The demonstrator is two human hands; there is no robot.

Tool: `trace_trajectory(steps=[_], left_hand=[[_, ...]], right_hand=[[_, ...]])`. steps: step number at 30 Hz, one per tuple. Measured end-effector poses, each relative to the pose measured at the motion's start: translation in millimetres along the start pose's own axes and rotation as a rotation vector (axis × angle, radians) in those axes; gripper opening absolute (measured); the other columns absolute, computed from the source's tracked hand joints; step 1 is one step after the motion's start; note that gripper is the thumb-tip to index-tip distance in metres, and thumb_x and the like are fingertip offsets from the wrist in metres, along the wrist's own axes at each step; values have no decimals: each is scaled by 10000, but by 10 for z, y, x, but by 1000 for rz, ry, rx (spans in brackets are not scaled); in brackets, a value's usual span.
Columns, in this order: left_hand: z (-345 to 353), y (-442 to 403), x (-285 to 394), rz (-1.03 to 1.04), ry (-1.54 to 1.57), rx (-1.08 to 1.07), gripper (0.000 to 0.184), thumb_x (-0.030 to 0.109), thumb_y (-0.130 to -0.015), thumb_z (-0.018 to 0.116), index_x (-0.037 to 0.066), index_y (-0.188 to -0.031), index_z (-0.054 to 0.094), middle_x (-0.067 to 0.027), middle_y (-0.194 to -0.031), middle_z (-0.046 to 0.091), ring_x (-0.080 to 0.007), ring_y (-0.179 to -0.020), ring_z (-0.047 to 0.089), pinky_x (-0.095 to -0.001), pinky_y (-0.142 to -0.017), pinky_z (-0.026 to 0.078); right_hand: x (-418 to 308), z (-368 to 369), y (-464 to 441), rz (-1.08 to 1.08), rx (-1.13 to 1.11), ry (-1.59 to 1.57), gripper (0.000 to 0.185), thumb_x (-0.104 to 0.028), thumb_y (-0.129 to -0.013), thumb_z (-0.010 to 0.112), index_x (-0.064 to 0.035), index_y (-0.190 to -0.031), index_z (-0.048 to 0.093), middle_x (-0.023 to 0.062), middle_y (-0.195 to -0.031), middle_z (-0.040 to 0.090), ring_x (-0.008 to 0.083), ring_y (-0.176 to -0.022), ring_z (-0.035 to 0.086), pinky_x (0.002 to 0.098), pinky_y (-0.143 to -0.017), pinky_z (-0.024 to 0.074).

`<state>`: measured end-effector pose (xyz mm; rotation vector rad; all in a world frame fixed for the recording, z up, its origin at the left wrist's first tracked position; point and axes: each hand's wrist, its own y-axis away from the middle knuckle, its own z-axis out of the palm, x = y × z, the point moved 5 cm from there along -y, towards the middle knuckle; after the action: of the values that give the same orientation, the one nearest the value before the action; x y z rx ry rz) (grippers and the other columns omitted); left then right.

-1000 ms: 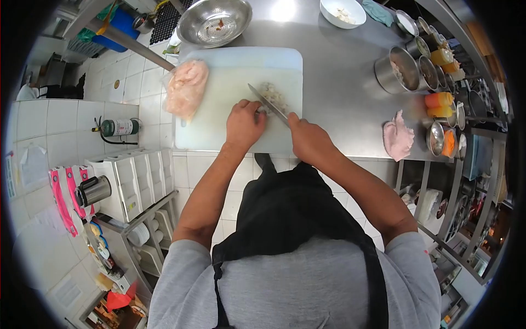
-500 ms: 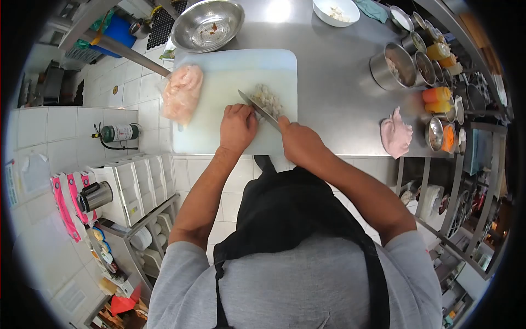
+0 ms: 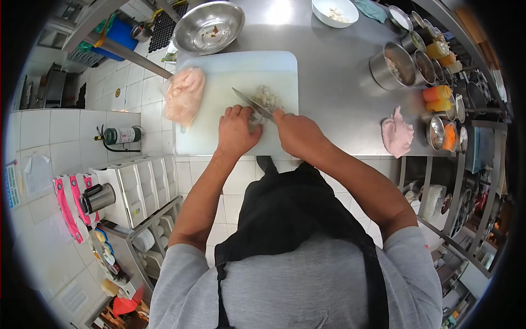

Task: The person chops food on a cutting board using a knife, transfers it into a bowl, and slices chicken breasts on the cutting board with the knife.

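Note:
My right hand (image 3: 300, 133) is wrapped around the handle of a kitchen knife (image 3: 253, 103). Its blade slants up and left over the white cutting board (image 3: 219, 140). My left hand (image 3: 238, 130) rests on the board just below the blade, fingers bent and close together, thumb out to the right. Pale bits show between its thumb and forefinger, but what lies under the fingers is hidden. Chopped whitish food pieces (image 3: 267, 97) lie in a small heap on the far side of the knife. A clear bag of pale pink meat (image 3: 184, 97) sits on the board's left edge.
Behind the board stands a steel colander (image 3: 208, 27) with reddish scraps. A white bowl (image 3: 335, 13) is at the back of the steel counter (image 3: 339, 82). To the right are a steel pot (image 3: 392, 66), a pink cloth (image 3: 397, 133) and several sauce bottles (image 3: 437, 98).
The knife has shifted slightly left, its tip now farther out past my left fingers. My left thumb has moved away from the fingers. The view has shifted a little.

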<state>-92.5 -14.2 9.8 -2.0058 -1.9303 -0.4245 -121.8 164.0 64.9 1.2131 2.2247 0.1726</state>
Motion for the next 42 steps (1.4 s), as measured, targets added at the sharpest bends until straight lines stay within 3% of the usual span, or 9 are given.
trace_trajectory(steps=[6,9,18,21,30,35,42], left_hand=[[57,43,-44,11,56,61,362,229,-831,801,24,-1121,734,-130,-1083,698,-351,-1096,636,-480,-926,530],[104,50,-36,28,82,66,320,193,-849,788,16,-1113,749,-149,-1075,711,-371,-1083,633,-475,-963,539],[46,79,3,9,36,61,342,183,-867,797,26,-1164,737,-145,-1090,723,-373,-1081,643,-473,-963,548],[43,152,-64,-47,66,64,335,166,-875,793,31,-1173,722,-141,-1083,726,-367,-1070,653,-472,-953,551],[52,171,-62,11,123,102,246,104,-870,761,14,-1096,724,-153,-1043,719,-381,-1027,654,-487,-935,543],[54,185,-72,22,106,137,278,109,-838,770,17,-1099,752,-144,-1030,713,-364,-1009,654,-485,-880,543],[78,143,-64,6,72,89,283,124,-850,765,26,-1115,752,-145,-1050,719,-372,-1031,658,-493,-900,547]], right_hand=[[-28,-17,441,40,-32,13,284,-19,-988,520,41,-1266,535,293,-968,720,470,-871,737,580,-778,588],[77,271,276,52,-52,-9,287,-1,-972,539,42,-1255,521,304,-984,714,477,-883,737,586,-778,588],[55,49,-17,-2,-32,-45,250,3,-976,529,31,-1224,548,313,-1019,727,470,-899,744,579,-774,586],[27,-99,205,-24,70,-44,250,-1,-977,538,24,-1225,549,294,-975,722,472,-840,739,571,-751,586],[-37,123,559,-60,32,96,214,-1,-944,561,33,-1151,516,266,-907,674,423,-743,730,523,-643,587],[-92,24,655,-26,-16,86,200,0,-947,557,21,-1138,502,267,-929,665,430,-741,728,522,-648,593],[78,253,379,-36,20,58,227,17,-945,553,31,-1166,501,288,-936,675,463,-786,726,552,-703,593]])
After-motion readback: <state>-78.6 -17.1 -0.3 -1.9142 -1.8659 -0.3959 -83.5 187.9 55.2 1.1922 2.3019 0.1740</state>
